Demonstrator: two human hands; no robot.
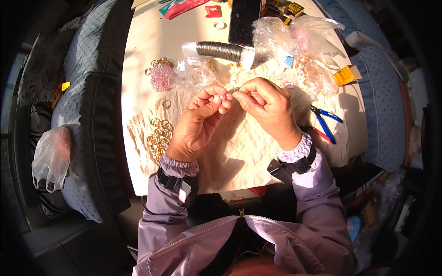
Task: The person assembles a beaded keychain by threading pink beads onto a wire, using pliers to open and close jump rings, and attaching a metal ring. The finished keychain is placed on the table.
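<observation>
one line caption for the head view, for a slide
Both hands, left and right, pinch a small bead over a cream cloth beside gold rings.

Gold rings [159,134] crowd left; pliers [325,120] right; cloth [239,156] near hands open.

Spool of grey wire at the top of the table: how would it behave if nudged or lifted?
The spool of grey wire lies on its side, so it would probably roll if pushed across its axis. Densely wound with what looks like metal wire, it is likely heavy for its size. It seems rigid, though a loose wire end might spring free.
</observation>
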